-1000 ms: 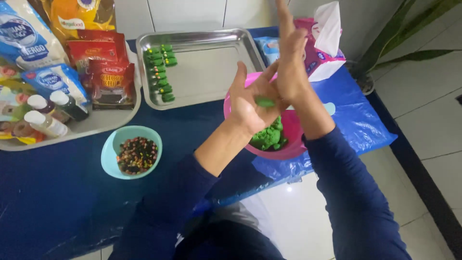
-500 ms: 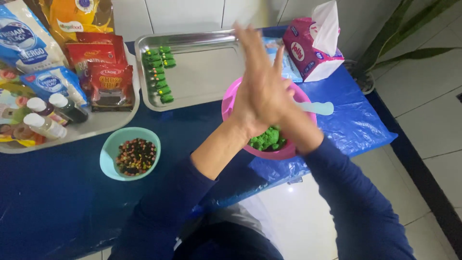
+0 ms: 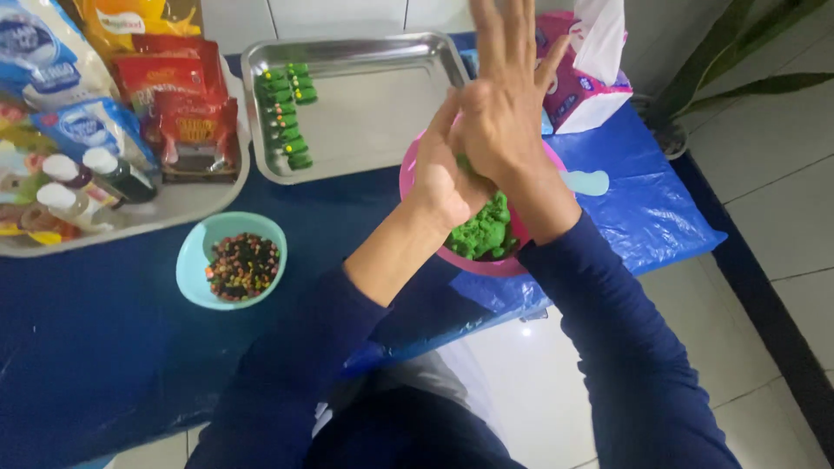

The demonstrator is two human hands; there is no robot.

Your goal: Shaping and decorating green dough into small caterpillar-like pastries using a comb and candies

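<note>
- Blue cloth covered the table [image 3: 104, 347], and a pale tiled floor [image 3: 782, 174] showed at the right, with green plant leaves [image 3: 756, 52] in the corner
- Compared with half a second before, the two palms were less exactly one over the other: the right hand [image 3: 504, 113] had slid forward, so its straight fingers pointed up past the left hand [image 3: 447, 178]
- Both hands were pressed flat together, and a small piece of green dough [image 3: 465, 165] was squeezed between them; only its edge was visible
- Under the hands the pink bowl [image 3: 486, 260] stayed at the same place, with more green dough [image 3: 482, 230] inside
- Behind it lay the metal tray [image 3: 382, 113], and rows of small green pieces [image 3: 287, 108] were along its left side, as before
- A light blue bowl [image 3: 195, 269] with dark sprinkles stood near the left forearm
- At the far left, a second tray [image 3: 174, 208] carried snack packets and small bottles
- A pink tissue box [image 3: 578, 87] stood just behind the right hand
</note>
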